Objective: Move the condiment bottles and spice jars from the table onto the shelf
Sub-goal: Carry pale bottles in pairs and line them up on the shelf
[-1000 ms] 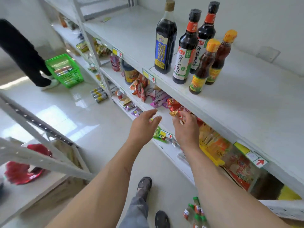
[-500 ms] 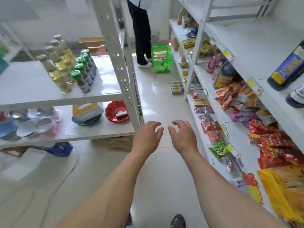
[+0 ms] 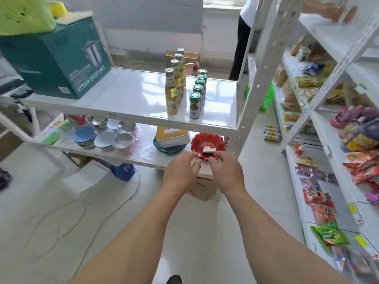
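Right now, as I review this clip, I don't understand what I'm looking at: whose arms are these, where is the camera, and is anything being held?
There is no machine here. The camera sits on a person's head and looks forward and down, so the two bare forearms reaching up from the bottom are that person's own. The left hand and right hand hang side by side with loosely curled fingers, and neither holds anything. Ahead is a white table top. On it stand a row of gold-labelled bottles and, beside them, a row of green-capped spice jars, plus a teal box at the left. Underneath, a lower board carries bowls and a red dish. On the right runs a long shelf of snack packets, with another person standing at the back.
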